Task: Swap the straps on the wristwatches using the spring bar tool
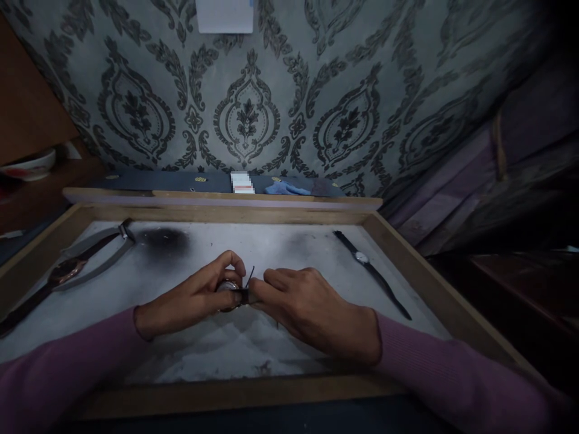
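Near the middle of the tray, my left hand (199, 295) pinches a round wristwatch (229, 287) by its case, thumb in front and fingers behind. My right hand (307, 304) has its fingers closed on the watch's dark strap, close to the case. A thin dark strip (250, 275) sticks up between the two hands; whether it is strap or a tool I cannot tell. On the left lies a second watch (67, 270) with a brown strap and a grey band beside it. A slim black-strapped watch (362, 258) with a pale dial rests on the right.
All this is inside a shallow wooden tray (407, 265) with a white, smudged bottom and raised edges. Behind its far edge lie a blue cloth (287, 188) and a small pale box (242, 182). A bowl (31, 166) stands on a shelf at left. A curtain (470, 163) hangs at right.
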Motion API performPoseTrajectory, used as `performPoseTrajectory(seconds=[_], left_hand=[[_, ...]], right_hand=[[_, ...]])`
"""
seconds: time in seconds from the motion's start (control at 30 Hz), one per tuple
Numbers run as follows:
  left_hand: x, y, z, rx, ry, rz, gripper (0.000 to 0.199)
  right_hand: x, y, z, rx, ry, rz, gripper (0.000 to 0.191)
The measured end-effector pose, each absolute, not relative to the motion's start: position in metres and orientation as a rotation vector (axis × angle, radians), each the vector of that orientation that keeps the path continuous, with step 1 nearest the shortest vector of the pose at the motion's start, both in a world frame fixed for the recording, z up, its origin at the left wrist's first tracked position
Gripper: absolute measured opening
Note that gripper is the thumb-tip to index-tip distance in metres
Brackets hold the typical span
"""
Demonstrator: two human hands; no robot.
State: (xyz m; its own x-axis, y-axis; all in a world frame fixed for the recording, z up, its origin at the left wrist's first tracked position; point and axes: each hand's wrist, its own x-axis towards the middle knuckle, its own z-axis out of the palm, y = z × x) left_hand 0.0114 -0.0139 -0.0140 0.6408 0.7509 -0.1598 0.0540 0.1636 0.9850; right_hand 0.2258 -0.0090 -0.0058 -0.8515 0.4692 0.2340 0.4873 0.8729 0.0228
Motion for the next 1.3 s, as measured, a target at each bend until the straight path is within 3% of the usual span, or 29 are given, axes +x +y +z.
performPoseTrajectory(seconds=[0.57,0.8,0.97,1.1,1.3], left_hand=[[0.019,-0.018,-0.015,1.389,0.947,0.674,0.021],[0.019,-0.018,-0.010,1.390,0.947,0.670,0.021],[0.019,-0.018,-0.008,1.387,0.952,0.663,0.023],[0.021,-0.017,-0.005,1.406,0.986,0.646,0.021],[0.020,-0.019,-0.006,1.402,0.969,0.652,0.021]], right_hand=[[0.224,-0.009,-0.010,-0.793,-2.818,0.044,0.012],[0.225,-0.010,-0.007,-0.824,-2.665,0.365,0.007],[0.226,-0.010,-0.003,-0.899,-2.527,0.589,0.018],[0.227,-0.009,0.001,-0.963,-2.450,0.796,0.014],[0.226,-0.008,-0.001,-0.897,-2.465,0.820,0.020]])
